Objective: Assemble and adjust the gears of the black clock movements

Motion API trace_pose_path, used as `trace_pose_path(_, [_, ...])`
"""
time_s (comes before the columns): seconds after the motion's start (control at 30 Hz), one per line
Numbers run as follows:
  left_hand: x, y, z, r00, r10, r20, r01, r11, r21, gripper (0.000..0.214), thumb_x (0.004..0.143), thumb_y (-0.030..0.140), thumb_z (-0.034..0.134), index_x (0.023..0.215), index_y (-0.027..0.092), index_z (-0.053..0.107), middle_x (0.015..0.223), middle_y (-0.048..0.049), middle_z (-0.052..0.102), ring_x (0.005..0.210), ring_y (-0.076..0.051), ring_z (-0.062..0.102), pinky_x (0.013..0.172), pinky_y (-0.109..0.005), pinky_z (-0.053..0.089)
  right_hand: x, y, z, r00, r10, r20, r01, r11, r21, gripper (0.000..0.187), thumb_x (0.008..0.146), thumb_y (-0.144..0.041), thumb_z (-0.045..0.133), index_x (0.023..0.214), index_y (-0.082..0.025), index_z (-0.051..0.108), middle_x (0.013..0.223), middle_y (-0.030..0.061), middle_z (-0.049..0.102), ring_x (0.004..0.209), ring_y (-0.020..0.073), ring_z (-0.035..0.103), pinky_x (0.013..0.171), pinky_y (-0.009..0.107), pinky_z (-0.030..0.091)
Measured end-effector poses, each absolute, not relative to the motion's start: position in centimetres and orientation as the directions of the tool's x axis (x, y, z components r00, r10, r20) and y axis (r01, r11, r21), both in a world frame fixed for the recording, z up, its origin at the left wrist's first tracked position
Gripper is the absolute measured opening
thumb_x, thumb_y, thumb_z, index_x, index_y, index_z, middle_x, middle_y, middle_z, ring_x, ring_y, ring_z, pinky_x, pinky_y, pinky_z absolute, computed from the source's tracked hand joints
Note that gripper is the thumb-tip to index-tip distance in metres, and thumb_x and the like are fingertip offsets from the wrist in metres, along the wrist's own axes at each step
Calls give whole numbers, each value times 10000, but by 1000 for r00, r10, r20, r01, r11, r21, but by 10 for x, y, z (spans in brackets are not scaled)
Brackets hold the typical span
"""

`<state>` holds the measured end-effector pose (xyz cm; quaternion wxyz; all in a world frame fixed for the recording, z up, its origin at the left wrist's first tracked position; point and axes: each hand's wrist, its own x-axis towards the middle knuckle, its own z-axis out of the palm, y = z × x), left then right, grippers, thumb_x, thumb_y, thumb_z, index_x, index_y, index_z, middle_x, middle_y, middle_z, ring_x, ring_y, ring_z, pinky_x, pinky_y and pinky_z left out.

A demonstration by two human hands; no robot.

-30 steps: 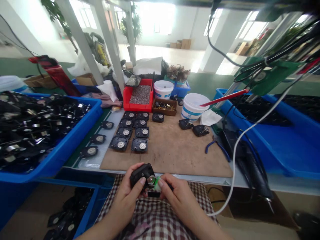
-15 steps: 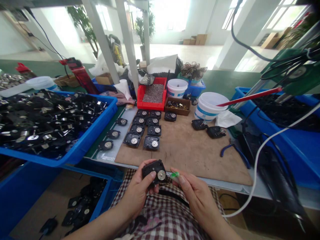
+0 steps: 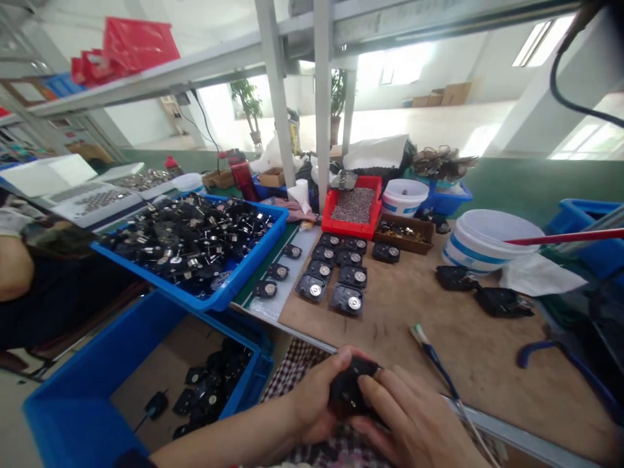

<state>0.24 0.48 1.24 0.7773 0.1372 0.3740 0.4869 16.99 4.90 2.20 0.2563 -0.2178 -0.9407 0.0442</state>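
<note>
Low in front of me, above the checked cloth on my lap, my left hand [image 3: 316, 396] is wrapped round a black plastic mechanism [image 3: 348, 390]. My right hand [image 3: 414, 413] closes on its other side, with the fingers bent over the top. Parts of the housing are hidden by the fingers. On the brown mat [image 3: 390, 338], just beyond my right hand, lies a slim tool [image 3: 433, 357] with a pale green end and a dark blue shaft. Several similar black mechanisms [image 3: 348, 299] with silver discs sit in rows on the mat.
A blue crate [image 3: 219, 296] heaped with black parts stands left, above another blue bin [image 3: 97, 383]. Behind the mat are a red tray [image 3: 351, 227], a brown box [image 3: 404, 240] and a white bucket [image 3: 492, 237]. Blue pliers [image 3: 560, 354] lie right. Another person's arm [image 3: 14, 266] shows far left.
My right hand has let go of the green-ended tool, now on the mat, and has joined my left hand on the mechanism. The view has swung left.
</note>
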Motion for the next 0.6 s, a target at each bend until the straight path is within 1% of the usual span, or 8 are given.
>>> trace_pose_path(0.07, [4, 1, 10, 284, 832, -477, -654, 531, 538, 457, 691, 534, 681, 927, 150, 608, 756, -29, 610, 632, -123, 559, 500, -191, 369, 160, 43, 28, -847, 329, 418, 293, 944, -149, 340, 1015, -354, 298, 873, -187, 559, 731, 47, 618, 659, 200, 598, 601, 308, 447])
trace_pose_path(0.13, [5, -2, 7, 311, 805, -505, -647, 569, 508, 427, 651, 478, 717, 901, 148, 611, 672, -6, 575, 537, -99, 505, 426, -177, 271, 156, 43, 28, -883, 305, 357, 257, 950, -175, 353, 1016, -327, 286, 801, -198, 533, 715, 41, 621, 649, 190, 602, 597, 298, 434])
trace_pose_path(0.2, [5, -4, 4, 324, 784, -530, -653, 590, 475, 385, 626, 420, 724, 873, 152, 600, 629, 16, 543, 480, -75, 455, 402, -169, 202, 155, 47, 24, -904, 311, 292, 248, 940, -233, 249, 985, -304, 378, 820, -197, 531, 731, 35, 633, 653, 182, 605, 599, 288, 423])
trace_pose_path(0.3, [6, -6, 3, 330, 754, -569, -668, 612, 423, 345, 623, 414, 699, 832, 173, 567, 578, 52, 501, 406, -39, 366, 388, -152, 142, 156, 51, 19, -914, 348, 209, 282, 914, -292, 65, 894, -254, 521, 867, -196, 531, 781, 30, 650, 668, 182, 610, 590, 284, 406])
trace_pose_path(0.37, [7, -6, 3, 316, 746, -586, -680, 609, 408, 341, 627, 430, 693, 816, 184, 553, 565, 65, 496, 398, -32, 366, 387, -138, 165, 154, 52, 20, -916, 350, 197, 286, 913, -292, 45, 874, -245, 540, 868, -202, 530, 781, 20, 647, 661, 180, 604, 580, 285, 393])
trace_pose_path(0.5, [9, -7, 3, 249, 740, -625, -698, 584, 413, 426, 604, 496, 711, 859, 185, 570, 634, 40, 580, 513, -84, 531, 449, -154, 353, 149, 53, 27, -932, 277, 235, 221, 946, -237, 88, 884, -235, 507, 802, -209, 524, 712, 7, 610, 631, 182, 570, 576, 300, 364])
trace_pose_path(0.53, [10, -7, 2, 235, 733, -639, -692, 587, 420, 440, 603, 514, 707, 858, 181, 575, 618, 38, 582, 497, -84, 527, 435, -153, 348, 149, 53, 28, -927, 277, 253, 216, 946, -242, 92, 878, -220, 499, 788, -210, 520, 701, 5, 601, 613, 176, 556, 562, 299, 351])
trace_pose_path(0.6, [10, -7, 0, 226, 720, -656, -671, 604, 431, 444, 605, 544, 692, 825, 176, 576, 508, 58, 525, 381, -57, 430, 360, -138, 250, 148, 55, 28, -908, 310, 283, 228, 931, -286, 81, 858, -184, 485, 786, -207, 513, 696, -4, 588, 582, 155, 531, 531, 291, 328])
